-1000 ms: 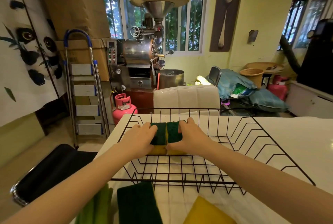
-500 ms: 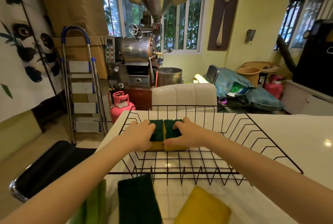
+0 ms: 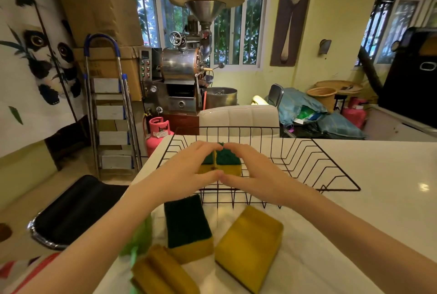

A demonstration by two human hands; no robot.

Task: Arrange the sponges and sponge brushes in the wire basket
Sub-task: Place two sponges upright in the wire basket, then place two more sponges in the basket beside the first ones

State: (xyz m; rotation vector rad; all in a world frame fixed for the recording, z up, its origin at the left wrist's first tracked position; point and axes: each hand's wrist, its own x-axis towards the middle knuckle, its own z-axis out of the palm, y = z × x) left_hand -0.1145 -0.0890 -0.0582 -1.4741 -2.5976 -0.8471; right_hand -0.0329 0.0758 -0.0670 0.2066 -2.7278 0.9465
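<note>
A: Both hands have drawn nearer since a second ago, thumbs now touching. Left hand point(image 3: 186, 170) and right hand point(image 3: 255, 173) cup two green-topped yellow sponges point(image 3: 222, 163) inside the black wire basket point(image 3: 331, 168); true clench, cannot tell.

B: Pair seated, likely. Basket's right stays open; three sponges point(image 3: 248, 246) wait just before its front rim.

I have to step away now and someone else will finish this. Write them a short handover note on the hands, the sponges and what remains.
Left hand and right hand: both cupped around the two green-topped sponges, side by side in the wire basket; grip unclear.
Done: those two are in the basket.
Left, on the white table in front of the basket: a green-topped sponge, a yellow sponge, a ridged yellow one and something green, blurred, beside the left forearm.
</note>
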